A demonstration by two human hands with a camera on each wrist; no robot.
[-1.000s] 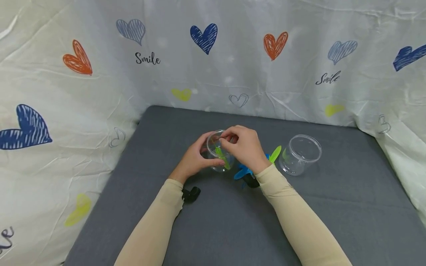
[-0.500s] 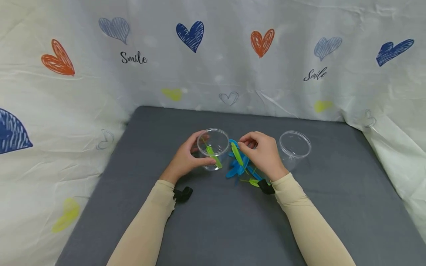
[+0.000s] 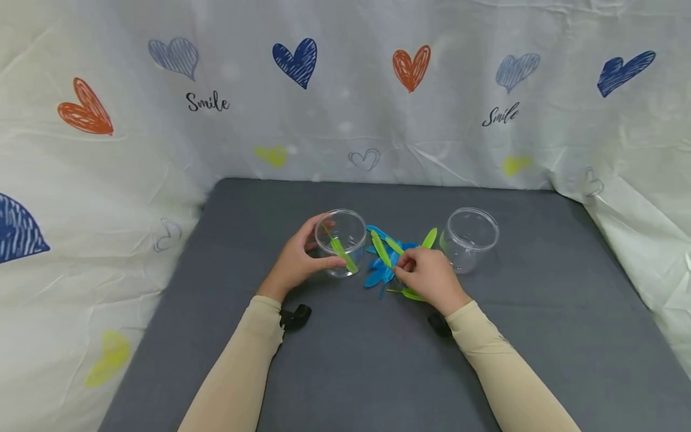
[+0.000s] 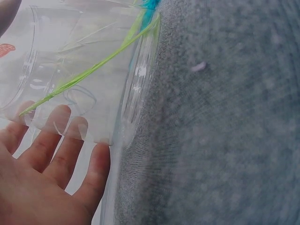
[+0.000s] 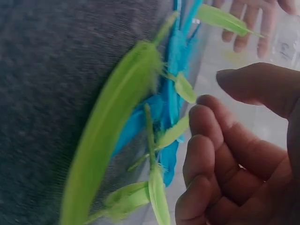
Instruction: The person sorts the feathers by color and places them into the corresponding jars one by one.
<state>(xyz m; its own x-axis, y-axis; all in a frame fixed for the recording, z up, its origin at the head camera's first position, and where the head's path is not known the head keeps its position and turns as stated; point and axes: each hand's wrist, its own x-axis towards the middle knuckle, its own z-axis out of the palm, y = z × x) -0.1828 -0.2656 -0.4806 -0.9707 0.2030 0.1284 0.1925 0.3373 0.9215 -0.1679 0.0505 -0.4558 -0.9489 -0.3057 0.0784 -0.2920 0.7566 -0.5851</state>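
Note:
My left hand (image 3: 294,264) grips a clear plastic cup (image 3: 356,247) that stands on the table, thumb in front and fingers around the far side. Inside this cup a green feather (image 3: 342,254) leans at a slant; its stem (image 4: 84,76) crosses the wall in the left wrist view. To the right lies a loose pile of blue feathers (image 3: 376,278) and green feathers (image 3: 381,249). My right hand (image 3: 432,276) is low over the pile's right side, fingers curled. In the right wrist view the thumb and index fingertip (image 5: 206,103) are apart beside the feathers, nothing between them.
A second clear plastic cup (image 3: 472,247) stands right of the pile, beyond my right hand. The grey cloth-covered table (image 3: 356,372) ends at a white curtain (image 3: 459,132) printed with hearts. Black wrist cameras (image 3: 295,317) sit under both wrists.
My right hand has drawn back from the first cup's mouth and moved right and down to the feather pile. My left hand keeps its hold on the cup.

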